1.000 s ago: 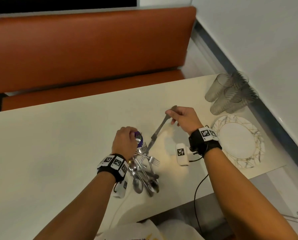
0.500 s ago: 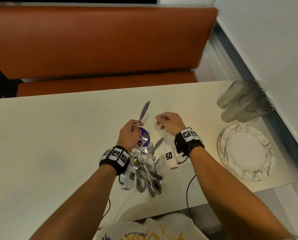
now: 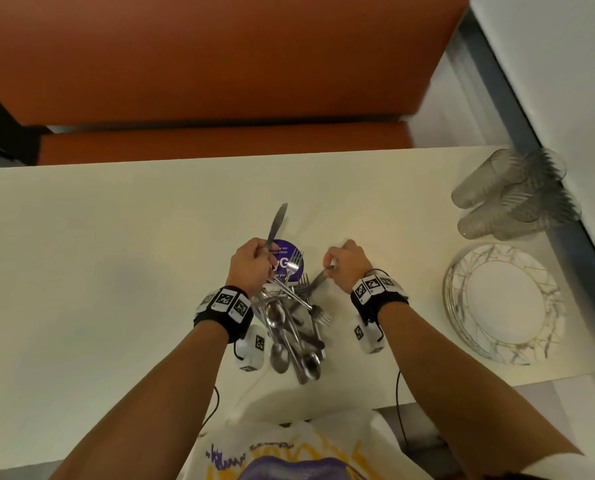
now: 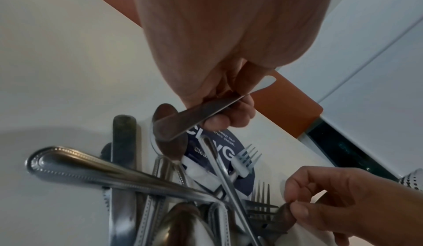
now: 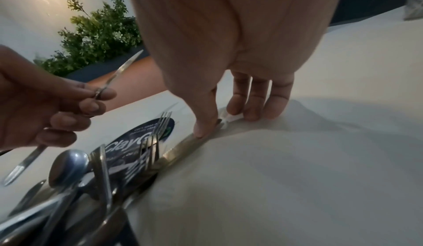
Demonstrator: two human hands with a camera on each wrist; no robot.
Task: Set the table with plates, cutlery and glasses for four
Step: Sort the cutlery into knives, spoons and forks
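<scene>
A heap of steel cutlery [image 3: 292,327], spoons, forks and knives, lies on the cream table [image 3: 116,271] partly over a round purple sticker [image 3: 289,259]. My left hand [image 3: 259,259] grips a table knife [image 3: 277,221] by its handle, blade pointing away from me above the heap; in the left wrist view that handle [image 4: 194,117] crosses my curled fingers. My right hand [image 3: 330,266] pinches the end of a second knife [image 3: 318,278] at the heap's right edge. In the right wrist view the thumb and fingers hold this knife [image 5: 190,145] against the table.
A stack of white plates [image 3: 462,271] with gold and grey veining sits at the right, several clear ribbed glasses [image 3: 510,199] behind it by the wall. An orange bench [image 3: 220,64] runs along the table's far side. Cables trail from both wrists over the near edge.
The first knife went from my right hand into my left hand, which now holds it blade up. My right hand dropped to the heap and pinched a second knife. The head view tilted down.
</scene>
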